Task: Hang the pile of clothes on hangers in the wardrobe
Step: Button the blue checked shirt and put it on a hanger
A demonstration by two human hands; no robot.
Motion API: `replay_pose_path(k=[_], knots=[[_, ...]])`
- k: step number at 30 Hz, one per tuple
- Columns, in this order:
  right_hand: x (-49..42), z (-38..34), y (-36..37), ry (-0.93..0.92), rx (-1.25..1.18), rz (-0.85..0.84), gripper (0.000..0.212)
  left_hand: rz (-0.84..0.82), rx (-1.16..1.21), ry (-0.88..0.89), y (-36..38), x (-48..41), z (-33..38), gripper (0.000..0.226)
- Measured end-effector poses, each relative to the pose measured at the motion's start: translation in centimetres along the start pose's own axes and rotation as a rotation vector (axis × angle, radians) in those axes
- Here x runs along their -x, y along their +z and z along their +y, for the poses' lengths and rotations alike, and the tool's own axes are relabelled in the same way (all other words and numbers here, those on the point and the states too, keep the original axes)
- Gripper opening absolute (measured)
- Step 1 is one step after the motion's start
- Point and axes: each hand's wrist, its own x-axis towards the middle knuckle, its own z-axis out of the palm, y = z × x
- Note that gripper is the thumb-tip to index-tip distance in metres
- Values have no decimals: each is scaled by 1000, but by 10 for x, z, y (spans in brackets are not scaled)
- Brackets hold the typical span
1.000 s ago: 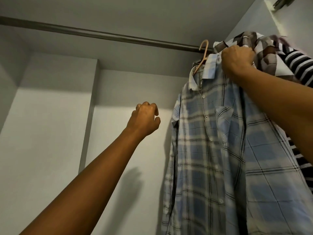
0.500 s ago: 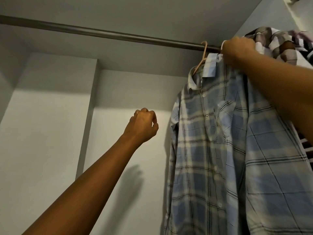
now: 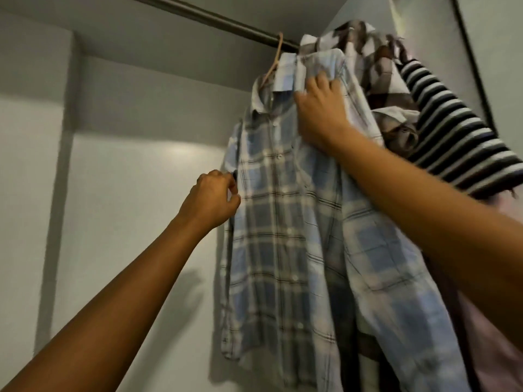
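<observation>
Grey wardrobe walls (image 3: pixel 127 193) close in around you, with the rail (image 3: pixel 215 17) running across the top. The blue plaid shirt (image 3: pixel 283 236) already hangs from it on a pale hanger (image 3: pixel 276 56), pressed up against a brown checked shirt (image 3: pixel 376 69) and a striped garment (image 3: pixel 452 137) further right.

Your right hand (image 3: pixel 319 117) is up at the shoulder just beside the collar, fingers curled into a fold of the cloth. Your left hand (image 3: pixel 212 199) is at the shirt's outer edge below the other shoulder, with thumb and fingertips closed together and seemingly pinching the hem of the sleeve, though blur makes that contact hard to confirm.

Expect this shirt to be light, thin and completely limp. It will not hold any shape you give it, and it follows whichever hand pulls. Woven cotton of this kind probably slides easily on a smooth hanger, so a tug from one side could drag a shoulder off. Take it at the shoulder seams or collar, where the layers are thickest, and pull evenly with both hands, not by a loose panel.
</observation>
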Motion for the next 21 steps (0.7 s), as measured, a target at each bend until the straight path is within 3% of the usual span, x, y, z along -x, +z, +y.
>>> replay_pose_path(k=[5,9,16,18,21], knots=[[91,-10,-38,-42,-104,-110,31,-35,229,139,18,20,46,17],[161,14,-77,-74,-50,-114,25,24,455,266,29,45,107,16],[304,118,-234,125,124,-198,24,319,939,403,10,114,287,5],[346,151,-297,216,231,-239,23,271,1105,462,-7,149,361,4],[408,198,-398,342,429,-323,16,37,1336,587,-37,217,477,6]])
